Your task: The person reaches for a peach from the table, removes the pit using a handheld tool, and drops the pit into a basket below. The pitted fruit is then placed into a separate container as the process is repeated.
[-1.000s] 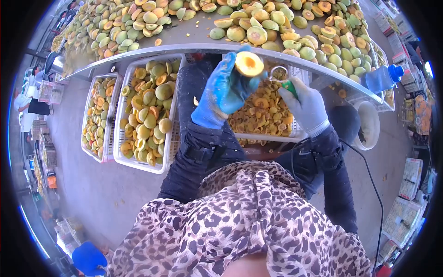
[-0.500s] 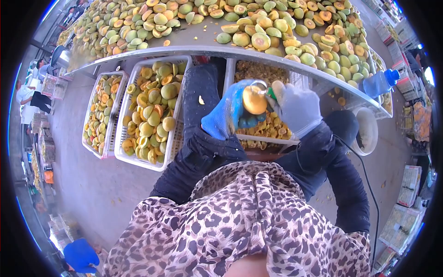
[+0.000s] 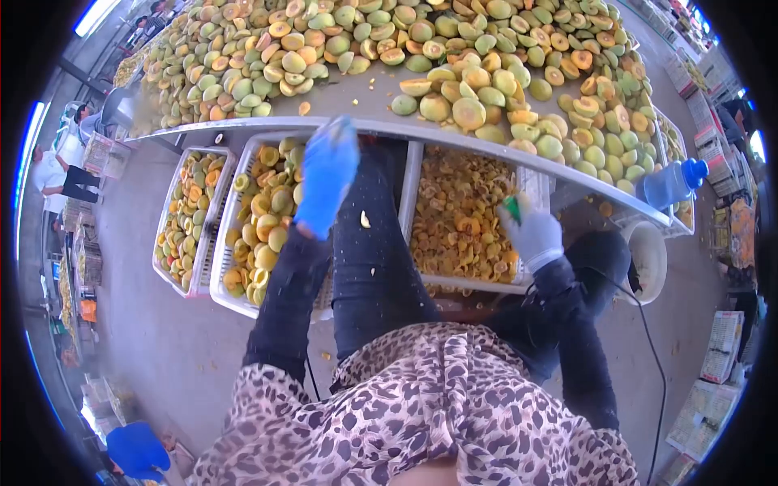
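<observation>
My left hand (image 3: 327,174), in a blue glove, is over the right side of a white crate (image 3: 223,298) of yellow-green peach halves (image 3: 263,223), close to the table's edge. Motion smears its fingers, so whether it holds anything cannot be made out. My right hand (image 3: 536,233), in a pale grey glove, is closed on a small green-handled tool (image 3: 512,207). It is above the right part of a crate (image 3: 412,190) filled with brownish-orange fruit scraps (image 3: 462,219). The tool's working end is not clear here.
A metal table (image 3: 356,87) heaped with halved peaches (image 3: 243,61) spans the front. A blue bottle (image 3: 673,180) stands at its right edge. Left is another filled crate (image 3: 190,283); right, a white bucket (image 3: 651,255) and a dark cable (image 3: 648,348). A person (image 3: 53,174) is at far left.
My left hand has moved left and up, away from my right hand; the peach it held is no longer seen in it. My right hand has lowered slightly with the green-handled tool.
</observation>
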`<state>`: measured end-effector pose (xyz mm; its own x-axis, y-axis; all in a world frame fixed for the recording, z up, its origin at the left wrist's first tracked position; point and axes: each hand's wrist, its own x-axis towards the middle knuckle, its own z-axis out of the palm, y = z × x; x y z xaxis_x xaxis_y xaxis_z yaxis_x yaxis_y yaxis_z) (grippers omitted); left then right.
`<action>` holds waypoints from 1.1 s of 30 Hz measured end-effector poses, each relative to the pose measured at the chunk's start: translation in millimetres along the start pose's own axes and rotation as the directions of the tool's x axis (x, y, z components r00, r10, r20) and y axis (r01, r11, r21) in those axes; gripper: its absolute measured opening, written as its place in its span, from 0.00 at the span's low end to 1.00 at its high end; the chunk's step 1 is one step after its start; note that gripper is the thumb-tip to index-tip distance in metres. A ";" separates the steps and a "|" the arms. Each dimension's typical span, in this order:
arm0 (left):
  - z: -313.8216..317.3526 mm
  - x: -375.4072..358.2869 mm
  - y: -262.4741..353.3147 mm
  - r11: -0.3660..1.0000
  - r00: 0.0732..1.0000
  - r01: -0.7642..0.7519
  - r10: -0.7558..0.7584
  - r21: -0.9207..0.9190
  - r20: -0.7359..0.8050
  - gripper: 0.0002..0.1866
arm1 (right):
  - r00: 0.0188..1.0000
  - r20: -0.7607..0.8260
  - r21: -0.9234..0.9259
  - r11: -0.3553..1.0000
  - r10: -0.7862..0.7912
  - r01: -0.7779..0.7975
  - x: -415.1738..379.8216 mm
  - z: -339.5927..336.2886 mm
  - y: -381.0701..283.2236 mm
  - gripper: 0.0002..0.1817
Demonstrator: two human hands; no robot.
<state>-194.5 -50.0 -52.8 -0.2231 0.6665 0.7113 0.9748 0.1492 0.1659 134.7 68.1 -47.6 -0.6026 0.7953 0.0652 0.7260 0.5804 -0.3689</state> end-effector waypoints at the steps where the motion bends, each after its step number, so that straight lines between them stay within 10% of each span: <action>1: 32.9 20.7 -2.9 0.997 0.998 0.031 -0.028 -0.065 0.056 0.20 | 1.000 -0.008 -0.002 1.000 -0.003 0.003 -0.1 4.6 -3.2 0.18; 4: 88.7 76.6 15.4 0.917 0.885 0.362 -0.282 -0.167 0.370 0.28 | 0.998 0.030 0.091 0.995 -0.049 0.047 -6.7 14.6 -9.1 0.18; 10: 135.6 103.5 6.9 0.962 0.787 0.266 -0.252 0.059 0.564 0.35 | 0.956 0.292 0.122 0.991 0.021 -0.059 -8.3 5.2 -23.0 0.16; 11: 124.9 97.5 10.3 0.768 0.762 0.576 -0.381 -0.280 0.524 0.29 | 0.983 0.171 0.244 0.969 -0.072 0.029 -2.0 4.2 -23.9 0.13; 12: 111.5 97.8 12.6 0.769 0.758 0.578 -0.381 -0.274 0.530 0.29 | 0.988 0.036 0.352 0.927 -0.150 0.128 5.8 1.6 -26.3 0.11; 14: 83.1 97.8 19.7 -0.167 0.623 0.742 -0.186 -0.649 0.760 0.24 | 0.992 0.007 0.613 0.784 -0.123 0.093 25.3 -26.6 -46.6 0.09; 17: 23.5 91.7 63.5 -0.493 0.590 0.709 0.023 -0.504 0.807 0.23 | 0.975 -0.125 0.558 0.800 -0.182 0.221 46.8 -34.7 -65.1 0.10; 24: -4.9 51.9 132.6 -0.332 0.710 0.555 -0.290 -0.763 0.642 0.28 | 0.962 -0.182 0.557 0.784 -0.205 0.272 33.4 -37.6 -95.1 0.15; 28: -11.0 35.8 135.0 -0.111 0.927 0.341 -0.129 -0.934 0.353 0.27 | 0.963 -0.065 0.525 0.811 -0.262 0.256 12.7 -45.0 -91.9 0.16; 33: -17.0 37.9 149.6 -0.123 0.911 0.376 -0.134 -0.918 0.391 0.27 | 0.963 0.166 0.775 0.632 -0.215 0.008 -3.1 -65.1 -90.5 0.18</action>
<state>-57.2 -14.8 10.6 -0.3320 0.8725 0.3585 -0.2076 -0.4383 0.8745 92.5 24.5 46.0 -0.7908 0.6119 -0.0116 0.1974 0.2371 -0.9512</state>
